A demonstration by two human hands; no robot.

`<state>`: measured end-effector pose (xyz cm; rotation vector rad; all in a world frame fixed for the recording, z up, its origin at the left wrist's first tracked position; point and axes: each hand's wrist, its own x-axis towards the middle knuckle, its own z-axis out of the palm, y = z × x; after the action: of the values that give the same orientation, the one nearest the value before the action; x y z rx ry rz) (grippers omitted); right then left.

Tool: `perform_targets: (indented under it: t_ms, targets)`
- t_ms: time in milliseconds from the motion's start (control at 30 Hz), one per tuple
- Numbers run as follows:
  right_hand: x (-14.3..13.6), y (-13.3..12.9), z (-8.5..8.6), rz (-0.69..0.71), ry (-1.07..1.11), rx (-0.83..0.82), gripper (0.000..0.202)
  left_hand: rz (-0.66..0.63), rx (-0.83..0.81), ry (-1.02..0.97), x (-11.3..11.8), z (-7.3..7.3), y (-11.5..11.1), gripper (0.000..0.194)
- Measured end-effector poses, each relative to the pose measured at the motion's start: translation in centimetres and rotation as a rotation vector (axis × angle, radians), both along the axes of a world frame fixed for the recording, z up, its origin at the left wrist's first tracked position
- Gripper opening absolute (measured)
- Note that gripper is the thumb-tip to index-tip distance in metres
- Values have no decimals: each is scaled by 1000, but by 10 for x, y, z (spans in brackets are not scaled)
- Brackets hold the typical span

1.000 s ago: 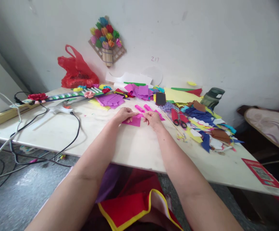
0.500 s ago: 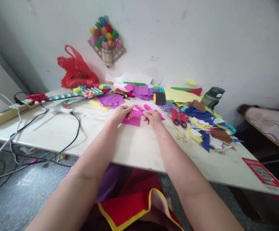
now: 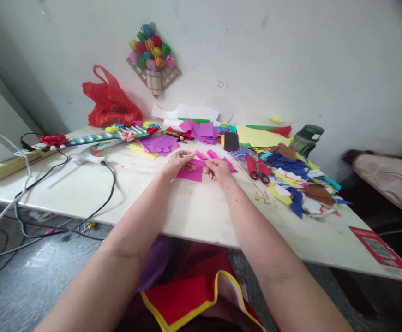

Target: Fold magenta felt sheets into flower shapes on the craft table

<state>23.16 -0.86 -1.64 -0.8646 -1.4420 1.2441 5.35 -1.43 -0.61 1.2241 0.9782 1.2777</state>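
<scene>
Above the middle of the table my left hand (image 3: 180, 163) and my right hand (image 3: 219, 170) face each other, fingers closed in a pinch. Stretched between their fingertips is a small piece of magenta paper (image 3: 198, 163). Directly beneath lies a flat magenta paper sheet (image 3: 193, 174), partly covered by my left hand. Small folded magenta strips (image 3: 212, 153) rest just beyond the fingers, and another magenta scrap (image 3: 230, 164) lies behind my right hand.
Scissors (image 3: 259, 175), a thin stick (image 3: 249, 177) and a heap of paper scraps (image 3: 297, 180) lie on the right. A phone (image 3: 231, 141) and purple paper (image 3: 159, 144) are farther back. At left are a glue gun (image 3: 79, 159) with its black cord and a power strip (image 3: 10, 167).
My left hand has shifted slightly to the right, closer to my right hand. The magenta piece stays between the fingertips; everything else lies as before.
</scene>
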Motion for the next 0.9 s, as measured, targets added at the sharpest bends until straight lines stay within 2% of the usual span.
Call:
perform_targets:
  t_ms: [167,333,567,767,900]
  targets:
    - [0,-1,0,11,0,23,31,-80,10,86,-2,-1,0,42]
    - [0,0,-2,14,-23,25,30,-68,55,144,-4,-2,0,36]
    - [5,3,-3,-17,-151,-2,32,-66,74,243,-3,5,-6,32]
    - [5,-8,4,154,-201,32,34,-118,67,250,-1,8,-9,32]
    - [4,-10,5,185,-221,23,36,-146,63,227,-1,7,-8,34]
